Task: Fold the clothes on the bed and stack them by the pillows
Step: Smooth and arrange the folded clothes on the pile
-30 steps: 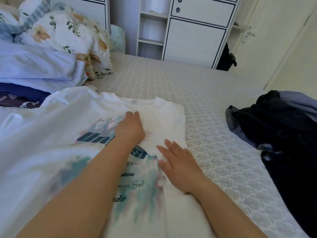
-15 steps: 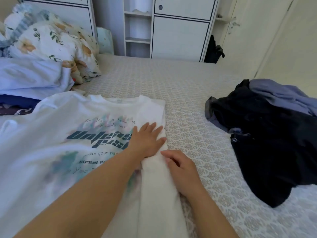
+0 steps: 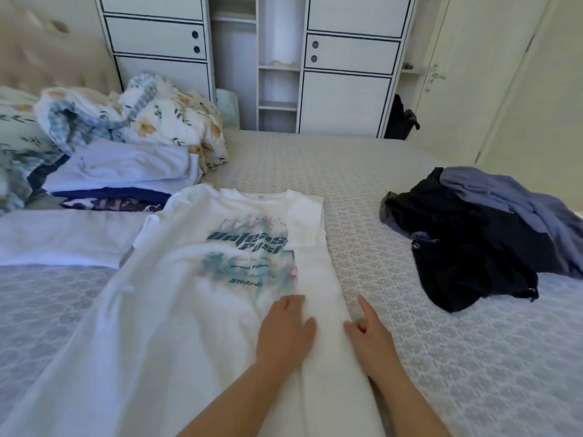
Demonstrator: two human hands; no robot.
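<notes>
- Clothes lay in three groups on one bed [image 3: 362,184], which wore a patterned cover.
- At the far left, one stack of folded clothes [image 3: 123,175] sat against the floral pillows [image 3: 164,118]; about four layers showed, pale ones above dark ones, though the exact count could not be told.
- Just in front of it, one pale folded cloth [image 3: 63,238] lay flat.
- One white T-shirt [image 3: 195,279] with teal print lay face up in the middle, its right side folded over into a long strip running toward the camera.
- One left hand [image 3: 285,334] rested palm down on the shirt beside that folded strip, fingers straight and close together.
- One right hand [image 3: 370,337] sat at the strip's outer edge, forefinger stretched out on the bed cover, the other fingers curled under; whether they pinched the cloth could not be told.
- At the right, well apart, one unfolded heap [image 3: 479,234] held dark garments with a grey-blue one on top.
- Behind the bed stood one white cabinet [image 3: 347,58].
</notes>
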